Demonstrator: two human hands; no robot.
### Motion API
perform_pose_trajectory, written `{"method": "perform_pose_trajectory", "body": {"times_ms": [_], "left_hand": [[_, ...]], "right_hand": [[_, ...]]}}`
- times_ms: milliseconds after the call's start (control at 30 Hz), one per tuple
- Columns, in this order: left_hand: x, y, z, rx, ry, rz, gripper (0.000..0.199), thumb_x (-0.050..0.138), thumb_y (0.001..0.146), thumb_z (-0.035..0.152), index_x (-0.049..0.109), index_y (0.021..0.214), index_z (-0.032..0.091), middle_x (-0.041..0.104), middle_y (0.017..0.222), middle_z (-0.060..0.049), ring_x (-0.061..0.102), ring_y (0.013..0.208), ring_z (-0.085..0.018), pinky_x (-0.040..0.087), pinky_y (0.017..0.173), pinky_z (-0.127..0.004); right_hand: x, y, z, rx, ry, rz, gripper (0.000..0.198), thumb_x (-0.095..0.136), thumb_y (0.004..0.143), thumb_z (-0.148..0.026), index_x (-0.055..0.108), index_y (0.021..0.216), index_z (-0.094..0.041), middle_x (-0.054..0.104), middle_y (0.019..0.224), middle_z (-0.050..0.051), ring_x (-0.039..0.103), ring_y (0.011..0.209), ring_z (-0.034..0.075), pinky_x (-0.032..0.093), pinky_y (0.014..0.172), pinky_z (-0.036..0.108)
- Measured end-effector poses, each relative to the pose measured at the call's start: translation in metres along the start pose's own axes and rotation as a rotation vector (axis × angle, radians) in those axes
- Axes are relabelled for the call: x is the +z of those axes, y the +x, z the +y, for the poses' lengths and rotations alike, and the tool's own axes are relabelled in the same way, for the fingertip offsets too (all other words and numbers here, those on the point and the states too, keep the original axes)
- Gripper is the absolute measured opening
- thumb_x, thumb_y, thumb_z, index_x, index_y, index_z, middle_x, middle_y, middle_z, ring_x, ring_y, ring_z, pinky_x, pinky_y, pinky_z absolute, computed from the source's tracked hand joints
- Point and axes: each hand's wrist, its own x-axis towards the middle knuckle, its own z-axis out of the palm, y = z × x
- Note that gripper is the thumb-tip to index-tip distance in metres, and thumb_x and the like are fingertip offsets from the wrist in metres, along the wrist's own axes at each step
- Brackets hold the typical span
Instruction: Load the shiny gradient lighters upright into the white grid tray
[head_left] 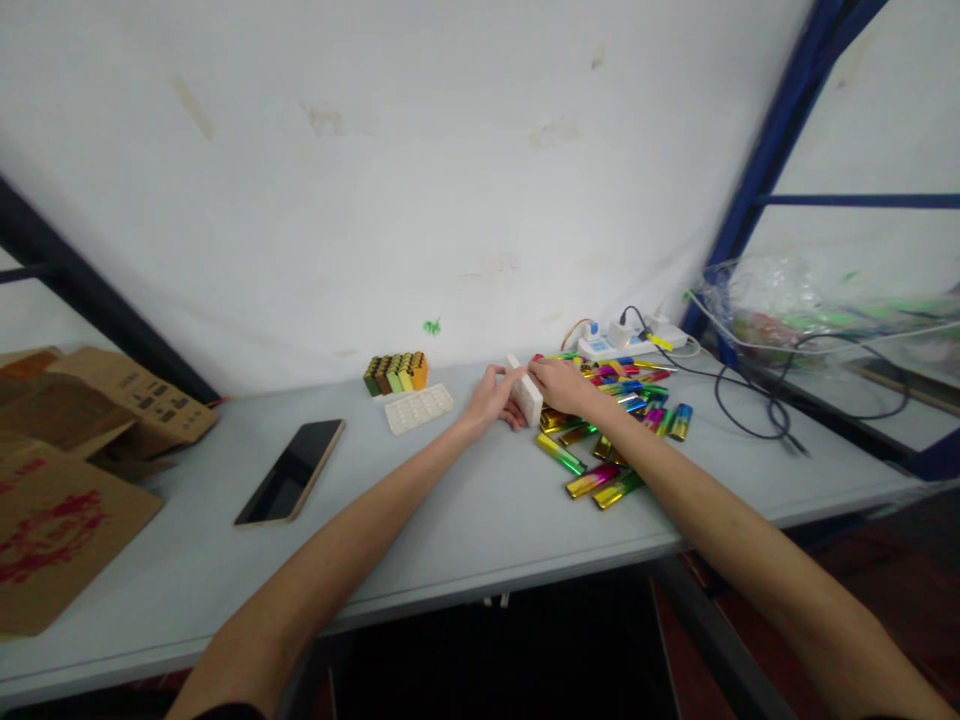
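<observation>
My left hand [495,398] grips a white moulded tray [526,395], which stands on its edge, tilted, near the middle of the table. Just right of it, my right hand [561,387] is closed against the tray's far side; its fingertips and anything in them are hidden. Around and below that hand lies a loose pile of shiny, flat, lighter-sized cases [600,480] in gold, green, pink and blue. A second white tray with rows of pockets [418,408] lies flat to the left. Behind it stands a tight block of yellow-green and dark cases [396,373].
A black phone or tablet [291,472] lies on the left of the table [420,520]. Cardboard boxes [67,530] are at the far left. At the back right sit a white power strip [634,345], a looping black cable [780,425] and a clear plastic bag [795,310].
</observation>
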Motion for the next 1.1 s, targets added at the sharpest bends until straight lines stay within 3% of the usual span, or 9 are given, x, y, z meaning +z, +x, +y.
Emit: {"method": "perform_pose_trajectory", "body": {"times_ms": [133, 233, 400, 467, 633, 700, 833, 967, 1100], "left_hand": [[-0.001, 0.0, 0.0, 0.021, -0.02, 0.013, 0.052, 0.062, 0.088, 0.058, 0.033, 0.117, 0.026, 0.061, 0.058, 0.004, 0.06, 0.043, -0.019, 0.049, 0.041, -0.025], [-0.002, -0.005, 0.003, 0.038, -0.077, 0.014, 0.055, 0.067, 0.086, 0.052, 0.033, 0.121, 0.026, 0.063, 0.064, 0.003, 0.062, 0.048, -0.018, 0.053, 0.044, -0.028], [-0.022, -0.029, 0.008, 0.106, -0.167, -0.064, 0.063, 0.075, 0.08, 0.038, 0.035, 0.127, 0.027, 0.066, 0.082, 0.002, 0.072, 0.072, -0.019, 0.063, 0.074, -0.043], [-0.041, -0.043, 0.006, 0.158, -0.075, -0.048, 0.058, 0.08, 0.076, 0.038, 0.043, 0.119, 0.024, 0.066, 0.088, 0.001, 0.072, 0.081, -0.019, 0.061, 0.081, -0.041], [-0.097, -0.086, -0.01, 0.311, 0.489, 0.099, 0.05, 0.084, 0.07, 0.044, 0.052, 0.102, 0.022, 0.063, 0.089, 0.001, 0.066, 0.079, -0.019, 0.057, 0.071, -0.033], [-0.112, -0.103, -0.015, 0.326, 0.608, 0.097, 0.045, 0.08, 0.074, 0.045, 0.054, 0.102, 0.022, 0.066, 0.097, -0.002, 0.066, 0.084, -0.021, 0.057, 0.073, -0.034], [-0.121, -0.132, -0.014, 0.483, 0.839, 0.155, 0.036, 0.074, 0.081, 0.043, 0.059, 0.105, 0.022, 0.064, 0.114, -0.007, 0.062, 0.111, -0.026, 0.054, 0.095, -0.04], [-0.122, -0.148, -0.011, 0.474, 0.983, 0.12, 0.036, 0.07, 0.085, 0.045, 0.06, 0.112, 0.023, 0.063, 0.118, -0.008, 0.06, 0.116, -0.026, 0.048, 0.108, -0.044], [-0.129, -0.154, -0.016, 0.461, 1.058, 0.077, 0.036, 0.061, 0.091, 0.053, 0.065, 0.114, 0.025, 0.052, 0.138, -0.01, 0.053, 0.131, -0.028, 0.042, 0.116, -0.046]], "right_hand": [[0.003, -0.003, -0.006, -0.058, -0.012, -0.056, 0.033, 0.051, 0.1, -0.027, 0.063, 0.126, -0.011, 0.065, 0.128, 0.021, 0.062, 0.117, 0.031, 0.046, 0.096, 0.036], [0.002, -0.005, -0.009, -0.062, 0.007, -0.055, 0.031, 0.05, 0.101, -0.025, 0.065, 0.125, -0.011, 0.065, 0.128, 0.02, 0.061, 0.117, 0.03, 0.046, 0.096, 0.036], [-0.008, -0.003, -0.011, -0.029, 0.048, 0.109, 0.038, 0.036, 0.107, -0.027, 0.071, 0.106, -0.011, 0.072, 0.11, 0.017, 0.065, 0.104, 0.024, 0.043, 0.095, 0.033], [-0.018, -0.003, -0.01, -0.049, 0.081, 0.193, 0.039, 0.037, 0.108, -0.027, 0.072, 0.102, -0.011, 0.073, 0.105, 0.016, 0.066, 0.1, 0.023, 0.043, 0.093, 0.033], [-0.06, -0.014, -0.005, -0.153, 0.247, 0.388, 0.035, 0.041, 0.107, -0.028, 0.071, 0.102, -0.011, 0.073, 0.1, 0.013, 0.065, 0.094, 0.022, 0.045, 0.089, 0.033], [-0.078, -0.031, -0.007, -0.23, 0.285, 0.413, 0.034, 0.042, 0.107, -0.03, 0.071, 0.104, -0.013, 0.073, 0.103, 0.013, 0.065, 0.096, 0.023, 0.046, 0.091, 0.036], [-0.087, -0.093, -0.012, -0.361, 0.316, 0.274, 0.034, 0.047, 0.105, -0.04, 0.068, 0.122, -0.02, 0.068, 0.121, 0.013, 0.062, 0.115, 0.026, 0.048, 0.101, 0.041], [-0.062, -0.161, -0.006, -0.337, 0.254, 0.115, 0.052, 0.059, 0.098, -0.049, 0.054, 0.146, -0.031, 0.049, 0.151, 0.012, 0.047, 0.14, 0.03, 0.044, 0.113, 0.049], [-0.034, -0.193, -0.001, -0.321, 0.22, 0.04, 0.074, 0.066, 0.091, -0.057, 0.04, 0.157, -0.038, 0.027, 0.168, 0.006, 0.026, 0.154, 0.036, 0.036, 0.119, 0.059]]}}
